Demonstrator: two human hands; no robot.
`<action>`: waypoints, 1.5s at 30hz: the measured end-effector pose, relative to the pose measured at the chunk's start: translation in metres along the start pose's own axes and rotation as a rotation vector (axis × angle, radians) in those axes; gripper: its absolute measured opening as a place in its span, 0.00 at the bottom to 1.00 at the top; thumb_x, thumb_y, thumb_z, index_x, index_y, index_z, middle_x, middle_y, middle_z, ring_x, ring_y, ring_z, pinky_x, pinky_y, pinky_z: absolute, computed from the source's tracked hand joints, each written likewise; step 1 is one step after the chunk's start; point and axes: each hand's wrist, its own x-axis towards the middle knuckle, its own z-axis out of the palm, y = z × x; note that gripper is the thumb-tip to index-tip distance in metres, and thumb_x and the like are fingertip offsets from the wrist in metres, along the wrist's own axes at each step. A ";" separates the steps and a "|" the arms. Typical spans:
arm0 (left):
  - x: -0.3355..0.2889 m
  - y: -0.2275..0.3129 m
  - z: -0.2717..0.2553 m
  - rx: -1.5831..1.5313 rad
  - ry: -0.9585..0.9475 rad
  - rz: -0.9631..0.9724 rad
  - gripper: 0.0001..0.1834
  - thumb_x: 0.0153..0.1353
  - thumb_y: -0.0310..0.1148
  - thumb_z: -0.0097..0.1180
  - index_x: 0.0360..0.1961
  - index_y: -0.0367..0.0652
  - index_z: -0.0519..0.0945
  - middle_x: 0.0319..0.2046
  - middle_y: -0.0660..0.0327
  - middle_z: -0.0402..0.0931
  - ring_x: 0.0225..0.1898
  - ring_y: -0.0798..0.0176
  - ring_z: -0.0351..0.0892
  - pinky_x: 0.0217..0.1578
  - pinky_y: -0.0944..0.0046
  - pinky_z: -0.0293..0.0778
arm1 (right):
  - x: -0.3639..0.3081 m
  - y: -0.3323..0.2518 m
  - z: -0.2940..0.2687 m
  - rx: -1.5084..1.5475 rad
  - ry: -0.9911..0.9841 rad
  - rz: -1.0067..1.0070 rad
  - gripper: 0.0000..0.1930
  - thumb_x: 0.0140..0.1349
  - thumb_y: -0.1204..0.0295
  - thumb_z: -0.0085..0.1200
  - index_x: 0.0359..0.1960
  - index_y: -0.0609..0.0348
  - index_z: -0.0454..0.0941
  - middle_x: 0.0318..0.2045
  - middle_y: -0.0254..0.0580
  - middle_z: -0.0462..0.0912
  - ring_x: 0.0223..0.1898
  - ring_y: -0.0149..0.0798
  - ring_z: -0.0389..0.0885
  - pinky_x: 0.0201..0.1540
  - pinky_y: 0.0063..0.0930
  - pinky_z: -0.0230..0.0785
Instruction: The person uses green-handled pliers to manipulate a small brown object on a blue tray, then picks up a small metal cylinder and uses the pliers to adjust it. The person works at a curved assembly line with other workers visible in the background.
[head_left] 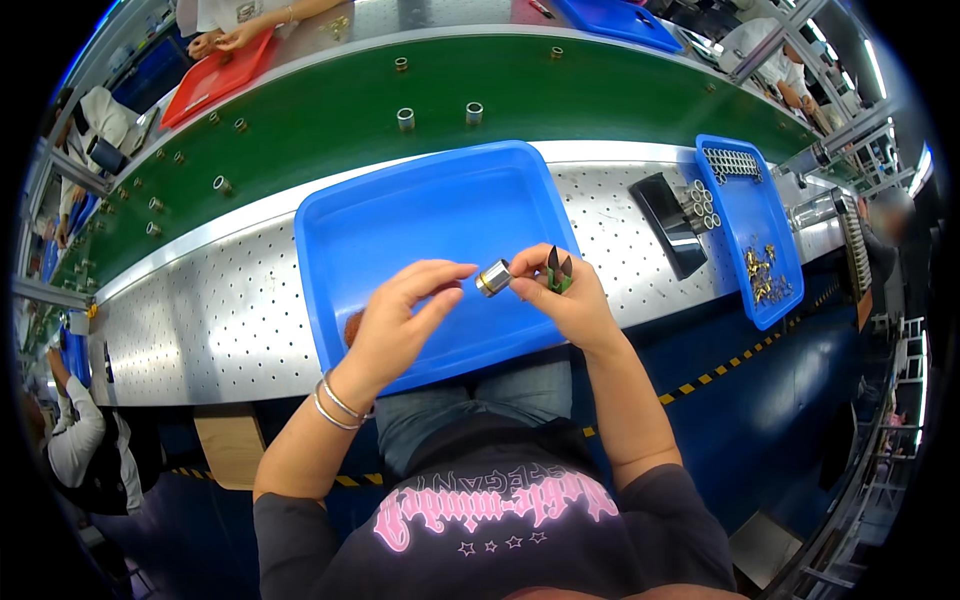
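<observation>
Over the blue tray [430, 180], my right hand [580, 300] pinches a short shiny metal sleeve [493, 278] with a brass-coloured ring at one end, between thumb and index finger. The same hand also keeps a small green-handled tool [559, 276] with two dark pointed tips, sticking up from the fingers; its exact kind is unclear. My left hand [405, 310] is just left of the sleeve, thumb and fingers apart, the index fingertip close to it. A reddish-brown thing [353, 327] in the tray is partly hidden behind my left hand.
Beyond the perforated metal bench [210, 320], a green conveyor belt [330, 125] carries several metal sleeves [405, 119]. At right are a black holder [668, 225], several metal rings [703, 206] and a blue tray of parts [790, 250]. A co-worker's hands [235, 38] are across the belt.
</observation>
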 end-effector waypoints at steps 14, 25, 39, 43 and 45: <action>-0.009 -0.012 0.019 -0.606 0.019 -0.217 0.24 0.53 0.21 0.57 0.53 0.35 0.70 0.42 0.58 0.72 0.44 0.65 0.73 0.46 0.67 0.71 | -0.005 0.005 0.001 -0.124 -0.058 -0.163 0.07 0.53 0.78 0.56 0.34 0.60 0.78 0.25 0.29 0.75 0.21 0.19 0.63 0.23 0.13 0.53; -0.011 -0.011 0.029 0.124 0.341 0.206 0.28 0.46 0.13 0.55 0.52 0.39 0.70 0.39 0.55 0.72 0.42 0.61 0.76 0.43 0.65 0.77 | -0.008 -0.018 0.033 -0.681 0.079 -0.485 0.08 0.49 0.74 0.59 0.33 0.56 0.78 0.19 0.37 0.74 0.17 0.35 0.70 0.19 0.24 0.61; -0.016 -0.009 0.013 -0.828 0.197 -0.335 0.24 0.53 0.24 0.58 0.52 0.41 0.66 0.38 0.58 0.75 0.42 0.66 0.74 0.46 0.69 0.71 | -0.008 -0.009 0.037 -0.090 -0.013 -0.115 0.03 0.54 0.76 0.57 0.27 0.63 0.77 0.22 0.33 0.74 0.22 0.22 0.67 0.23 0.16 0.57; -0.018 -0.012 0.016 -1.011 0.167 -0.372 0.26 0.54 0.26 0.58 0.54 0.43 0.65 0.39 0.59 0.74 0.43 0.65 0.74 0.47 0.68 0.69 | -0.010 -0.004 0.034 -0.033 -0.019 -0.102 0.03 0.55 0.76 0.56 0.27 0.64 0.77 0.24 0.31 0.75 0.23 0.20 0.66 0.23 0.14 0.57; -0.018 -0.010 0.018 -1.071 0.159 -0.376 0.27 0.54 0.26 0.58 0.56 0.43 0.64 0.39 0.58 0.74 0.44 0.64 0.74 0.48 0.68 0.68 | -0.009 -0.002 0.035 0.002 -0.015 -0.116 0.03 0.56 0.77 0.55 0.28 0.64 0.76 0.25 0.32 0.75 0.23 0.20 0.67 0.25 0.14 0.58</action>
